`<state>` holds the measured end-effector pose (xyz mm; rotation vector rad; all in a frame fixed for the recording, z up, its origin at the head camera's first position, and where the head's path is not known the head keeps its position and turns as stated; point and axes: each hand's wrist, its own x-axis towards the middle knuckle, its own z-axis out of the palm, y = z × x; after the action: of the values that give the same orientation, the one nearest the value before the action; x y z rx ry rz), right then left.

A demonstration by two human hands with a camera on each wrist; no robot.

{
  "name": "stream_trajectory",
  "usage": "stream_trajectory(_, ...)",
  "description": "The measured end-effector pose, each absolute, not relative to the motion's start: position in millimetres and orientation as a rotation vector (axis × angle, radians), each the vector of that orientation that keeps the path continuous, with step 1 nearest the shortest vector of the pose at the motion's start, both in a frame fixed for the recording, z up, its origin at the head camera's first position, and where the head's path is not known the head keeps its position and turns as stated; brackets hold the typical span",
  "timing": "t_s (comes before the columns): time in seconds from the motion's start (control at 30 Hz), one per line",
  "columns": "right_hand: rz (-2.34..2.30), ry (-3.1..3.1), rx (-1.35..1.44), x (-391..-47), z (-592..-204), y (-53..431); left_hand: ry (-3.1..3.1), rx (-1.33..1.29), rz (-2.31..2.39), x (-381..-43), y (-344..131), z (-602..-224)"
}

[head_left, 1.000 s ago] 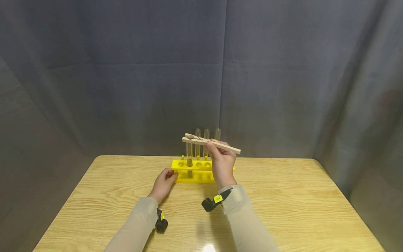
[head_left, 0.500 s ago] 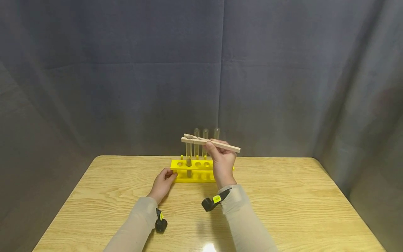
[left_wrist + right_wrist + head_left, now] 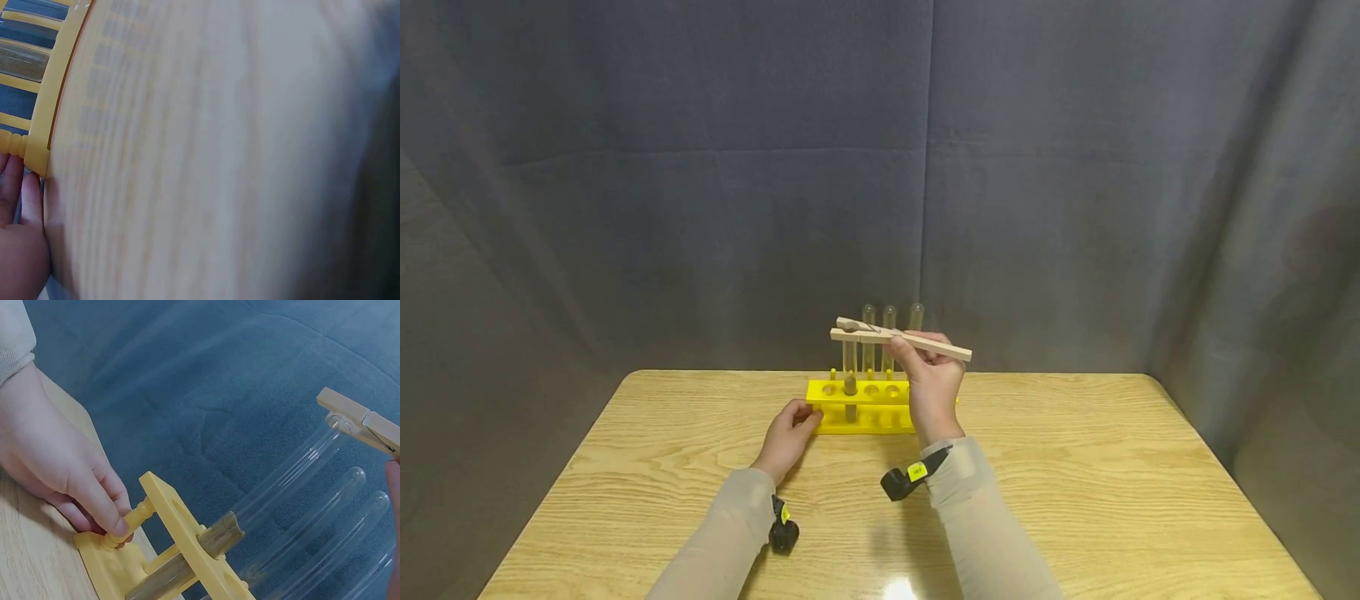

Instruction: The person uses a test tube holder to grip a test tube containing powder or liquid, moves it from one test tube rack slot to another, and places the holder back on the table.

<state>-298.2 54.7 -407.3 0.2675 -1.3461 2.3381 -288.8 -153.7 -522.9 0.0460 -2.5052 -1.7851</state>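
Observation:
My left hand (image 3: 786, 442) grips the left end post of the yellow test tube rack (image 3: 861, 399), thumb and fingers round it in the right wrist view. A wooden test tube clamp (image 3: 872, 337) lies pinched in my right hand (image 3: 934, 392), its handle pointing right. The clamp's jaws are at the top of a glass test tube (image 3: 294, 469), which stands upright in the rack's second hole from the left. Greyish-brown contents (image 3: 222, 536) fill the tube's lower part. Whether the jaws press firmly on the glass, I cannot tell. My right hand hides the rack's right part.
Behind the rack's holes, three bare test tubes stand upside down, including a left one (image 3: 868, 313), a middle one (image 3: 889, 317) and a right one (image 3: 917, 317). The wooden table (image 3: 1075, 483) meets a grey curtain (image 3: 737, 208) at its back edge.
The view has shifted slightly. Both hands, the rack and the clamp keep nearly the same places, with the clamp staying at the tube's top.

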Motion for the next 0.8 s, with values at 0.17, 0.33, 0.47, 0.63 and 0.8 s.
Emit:
stream_trajectory(0.17, 2.318, -1.352, 0.284, -298.8, -406.7, 53.7, -2.509, 0.053, -1.788, -289.4, -154.7, -522.1)
stream_trajectory(0.33, 2.314, -1.368, 0.298, -300.3, -408.3, 52.4, -2.509, 0.055, -1.791, -288.3, -154.4, -522.3)
stream_trajectory(0.47, 2.32, -1.361, 0.298, -300.4, -410.0, 52.0, -2.512, 0.047, -1.787, -286.5, -153.9, -522.7)
stream_trajectory(0.63, 2.368, -1.295, 0.302, -299.8, -411.5, 51.4, -2.508, 0.053, -1.797, -286.4, -154.3, -522.5)
stream_trajectory(0.8, 2.438, -1.217, 0.285, -299.8, -414.3, 50.7, -2.504, 0.047, -1.81, -286.4, -154.3, -522.8)
